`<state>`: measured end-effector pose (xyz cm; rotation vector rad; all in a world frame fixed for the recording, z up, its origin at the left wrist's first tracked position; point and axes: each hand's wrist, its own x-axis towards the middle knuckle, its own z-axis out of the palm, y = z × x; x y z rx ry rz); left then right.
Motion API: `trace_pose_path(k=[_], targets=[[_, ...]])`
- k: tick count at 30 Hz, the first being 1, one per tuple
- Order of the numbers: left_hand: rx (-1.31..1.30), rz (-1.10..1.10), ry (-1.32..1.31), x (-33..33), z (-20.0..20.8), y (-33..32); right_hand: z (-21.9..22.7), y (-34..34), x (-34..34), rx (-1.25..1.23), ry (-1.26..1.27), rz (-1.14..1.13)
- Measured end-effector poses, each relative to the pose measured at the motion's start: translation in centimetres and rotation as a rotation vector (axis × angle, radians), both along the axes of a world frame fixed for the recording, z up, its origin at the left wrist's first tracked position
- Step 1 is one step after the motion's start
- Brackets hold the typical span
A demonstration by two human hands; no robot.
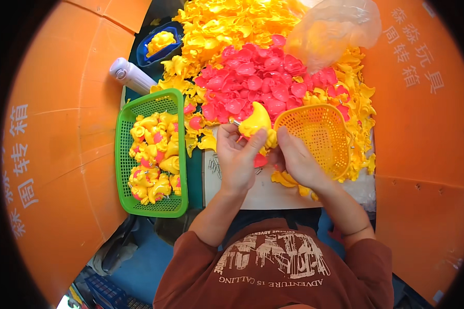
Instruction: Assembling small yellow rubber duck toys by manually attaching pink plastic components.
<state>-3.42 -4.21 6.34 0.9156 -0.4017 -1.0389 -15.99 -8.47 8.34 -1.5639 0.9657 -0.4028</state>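
Over the front of the work surface, my left hand grips a yellow plastic toy piece with a curved, pointed top. A short metal pin juts from its left side, by my left fingers. My right hand is closed on the lower right of the same piece; its fingertips are partly hidden. Just below the piece a bit of pink plastic shows between the hands. Small metal pins lie loose beside my left hand. Beyond the hands is a heap of pink shell-like pieces.
Left of my hands, a green basket holds several yellow-and-pink toys. A yellow basket stands at right. Yellow parts pile up behind, with a clear plastic bag. A lilac bottle and orange panels flank the table.
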Motion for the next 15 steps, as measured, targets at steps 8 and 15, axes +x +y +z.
trace_pose_path(k=[8,15], targets=[[-0.153,0.217,-0.474,-2.6,-0.4,-0.8,-4.6,2.1,5.6,0.456,-0.963,-0.700],[-0.050,0.216,-0.499,3.7,-0.6,2.8,-2.1,1.5,2.1,0.414,-0.527,-0.122]])
